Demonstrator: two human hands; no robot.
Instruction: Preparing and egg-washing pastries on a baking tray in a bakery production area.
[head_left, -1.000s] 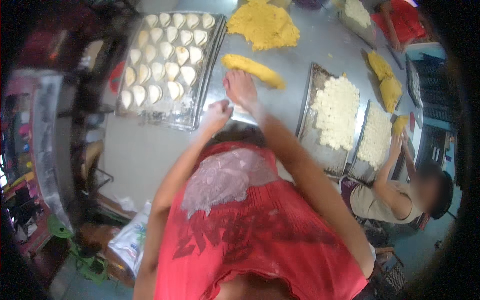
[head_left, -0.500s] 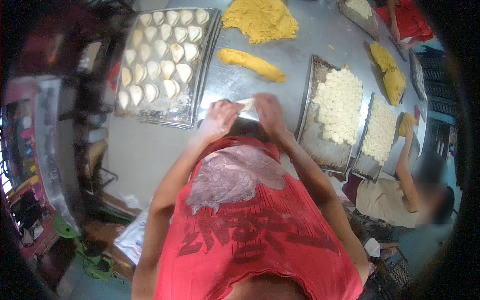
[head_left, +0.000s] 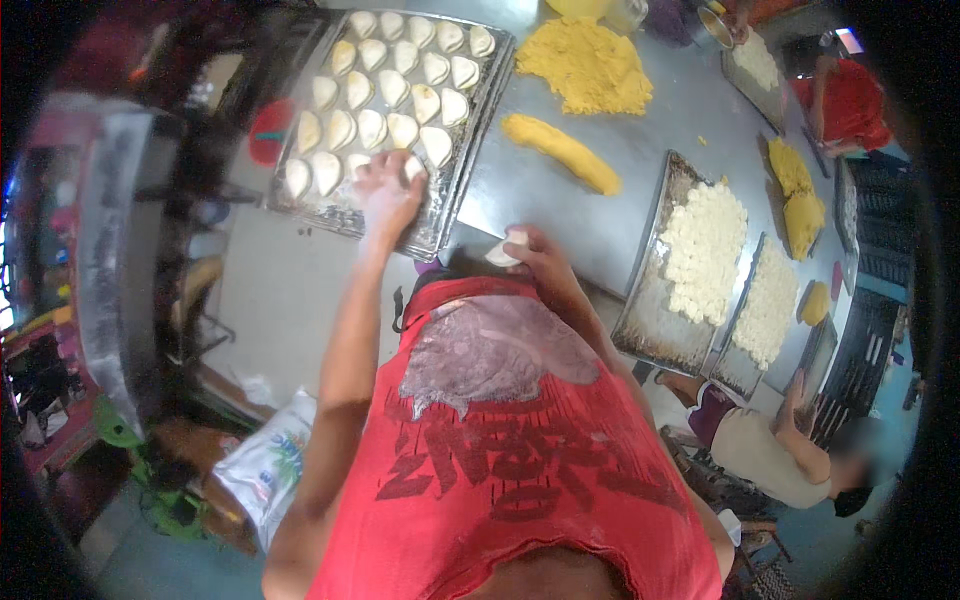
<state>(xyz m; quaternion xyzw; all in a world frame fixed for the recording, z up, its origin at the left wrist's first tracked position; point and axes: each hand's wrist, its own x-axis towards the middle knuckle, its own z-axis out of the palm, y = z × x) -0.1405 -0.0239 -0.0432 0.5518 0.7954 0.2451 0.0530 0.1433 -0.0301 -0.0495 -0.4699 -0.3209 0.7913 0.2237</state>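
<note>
My left hand (head_left: pixel 388 195) reaches onto the metal baking tray (head_left: pixel 455 200) and holds a folded pale dumpling (head_left: pixel 412 168) at the tray's near rows. The tray carries several folded dumplings in rows. My right hand (head_left: pixel 530 255) stays close to my chest at the steel table's near edge, holding a small white dough piece (head_left: pixel 503 250). A yellow filling log (head_left: pixel 562 152) lies on the table just beyond my right hand. A heap of yellow filling (head_left: pixel 585 65) sits farther back.
Two trays of small white dough pieces (head_left: pixel 705 250) (head_left: pixel 770 300) stand to the right. A seated person (head_left: pixel 780 450) works at lower right; another person in red (head_left: pixel 850 100) at upper right. Yellow lumps (head_left: pixel 800 205) lie beyond. A plastic bag (head_left: pixel 265 465) lies on the floor.
My left hand moved from near my chest out onto the dumpling tray with a folded dumpling. My right hand came back from the yellow log toward my chest and holds a white dough piece.
</note>
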